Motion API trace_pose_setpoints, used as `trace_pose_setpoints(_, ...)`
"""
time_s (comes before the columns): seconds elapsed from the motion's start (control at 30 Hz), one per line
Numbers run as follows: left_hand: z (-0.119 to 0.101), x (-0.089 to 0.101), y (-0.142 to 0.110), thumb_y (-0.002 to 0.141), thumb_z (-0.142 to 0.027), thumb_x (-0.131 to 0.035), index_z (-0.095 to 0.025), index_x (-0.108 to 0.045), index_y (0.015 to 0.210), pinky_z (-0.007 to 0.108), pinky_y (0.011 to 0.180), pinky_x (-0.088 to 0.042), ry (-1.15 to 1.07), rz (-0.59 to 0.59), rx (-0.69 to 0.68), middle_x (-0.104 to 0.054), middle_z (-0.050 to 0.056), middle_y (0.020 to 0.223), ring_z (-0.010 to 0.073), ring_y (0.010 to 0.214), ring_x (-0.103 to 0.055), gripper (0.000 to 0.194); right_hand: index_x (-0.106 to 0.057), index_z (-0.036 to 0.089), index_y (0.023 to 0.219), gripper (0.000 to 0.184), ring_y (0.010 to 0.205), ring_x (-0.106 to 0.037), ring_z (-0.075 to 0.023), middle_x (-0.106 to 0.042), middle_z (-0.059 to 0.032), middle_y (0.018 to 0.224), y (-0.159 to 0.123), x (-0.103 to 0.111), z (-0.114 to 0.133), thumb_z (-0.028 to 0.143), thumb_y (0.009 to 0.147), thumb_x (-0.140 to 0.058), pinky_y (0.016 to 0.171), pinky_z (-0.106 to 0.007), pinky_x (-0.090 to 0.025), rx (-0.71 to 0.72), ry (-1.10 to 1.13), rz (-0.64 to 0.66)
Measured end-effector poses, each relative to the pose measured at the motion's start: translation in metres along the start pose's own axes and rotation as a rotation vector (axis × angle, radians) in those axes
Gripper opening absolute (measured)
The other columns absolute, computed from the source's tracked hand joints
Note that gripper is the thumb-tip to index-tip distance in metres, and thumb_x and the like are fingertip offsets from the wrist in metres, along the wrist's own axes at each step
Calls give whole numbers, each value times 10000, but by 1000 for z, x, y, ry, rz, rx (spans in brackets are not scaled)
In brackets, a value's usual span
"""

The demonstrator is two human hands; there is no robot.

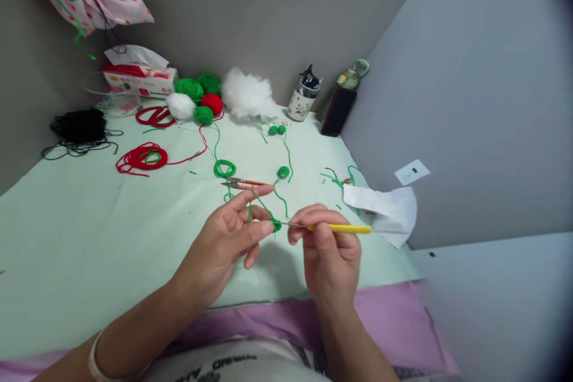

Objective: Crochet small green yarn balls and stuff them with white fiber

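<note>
Between thumb and fingers, my left hand pinches a small green crochet piece. Green yarn runs from the piece up over the raised index finger. My right hand grips a crochet hook by its yellow handle, and its metal shaft points left to the green piece. Whether the hook's tip is inside a stitch is too small to tell. Just beyond my hands lie orange-handled thread snips, a loose coil of green yarn and a small green crocheted ball with a tail.
Along the back stand a tissue box, yarn balls, white stuffing, a pen cup and a dark phone. Red scissors, red yarn and black yarn lie left. Crumpled white paper lies right.
</note>
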State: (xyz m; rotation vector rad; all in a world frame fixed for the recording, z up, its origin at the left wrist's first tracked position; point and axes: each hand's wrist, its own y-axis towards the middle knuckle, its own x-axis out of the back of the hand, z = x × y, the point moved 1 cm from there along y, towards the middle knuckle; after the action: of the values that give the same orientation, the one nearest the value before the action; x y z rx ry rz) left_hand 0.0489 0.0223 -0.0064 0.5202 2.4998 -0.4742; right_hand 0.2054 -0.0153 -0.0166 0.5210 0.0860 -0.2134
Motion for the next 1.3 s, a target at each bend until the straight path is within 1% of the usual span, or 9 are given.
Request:
trace_pose_setpoints(0.2,11,0,1,809,-248,-837,-246,-667,1325,162,507,-467,118,-37,-96,-636,-17,894,53,581,-491,542,-726,317,1213,355,1012,-701,-208,-756,-55,1086,-15,-1,-5,94,975,-587,849,-371,-590,218,-428,97)
trace_pose_setpoints(0.3,9,1,1,805,-257,-847,-233,-687,1306,156,480,-438,40,-17,-37,-613,-38,808,33,518,-434,526,-690,356,1309,464,1055,-705,-225,-730,-71,1213,-21,2,-5,90,930,-659,859,-372,-596,363,-653,157)
trace_pose_setpoints(0.37,6,1,2,811,-262,-845,-208,-719,1255,144,443,-387,-42,13,55,-543,-71,696,4,447,-301,465,-718,350,1262,413,1015,-708,-216,-737,-66,1170,-19,4,-4,99,942,-645,837,-366,-594,333,-613,132)
trace_pose_setpoints(0.47,3,3,3,811,-259,-846,-174,-768,1143,129,428,-341,-106,-7,98,-469,-91,643,-11,438,-181,352,-767,296,1084,265,802,-686,-176,-730,-41,939,-9,5,-1,138,991,-575,728,-345,-577,137,-306,-24)
trace_pose_setpoints(0.57,4,2,4,800,-257,-848,-199,-781,1111,146,437,-367,-51,-41,21,-564,-55,749,-8,449,-236,323,-770,261,969,199,682,-632,-153,-693,-34,853,-2,1,-2,220,1005,-579,633,-323,-551,0,-56,-74)
trace_pose_setpoints(0.7,9,0,3,799,-268,-842,-240,-772,1149,173,463,-400,83,-27,-57,-646,-19,823,30,499,-413,357,-790,264,979,164,829,-668,-177,-740,-54,940,-2,-3,-6,226,982,-630,671,-314,-557,-11,-41,8)
trace_pose_setpoints(0.93,8,3,0,811,-294,-831,-240,-767,1160,199,490,-424,150,-34,-59,-627,-17,838,56,545,-495,359,-748,222,938,182,654,-676,-125,-768,-34,901,2,4,-10,307,1008,-603,643,-285,-579,-212,200,-7)
trace_pose_setpoints(1.13,9,9,-1,835,-309,-814,-274,-760,1187,205,519,-441,203,-33,-82,-607,-25,855,61,567,-511,358,-707,241,1005,211,725,-714,-134,-759,-26,965,-3,5,-3,246,1054,-501,702,-308,-597,-127,65,27)
trace_pose_setpoints(1.3,9,4,-3,845,-255,-784,-320,-776,1184,235,651,-524,359,-135,-157,-577,-43,787,77,585,-555,345,-678,262,1134,253,907,-732,-192,-755,-54,1006,-10,5,5,140,1029,-482,794,-367,-605,196,-350,123)
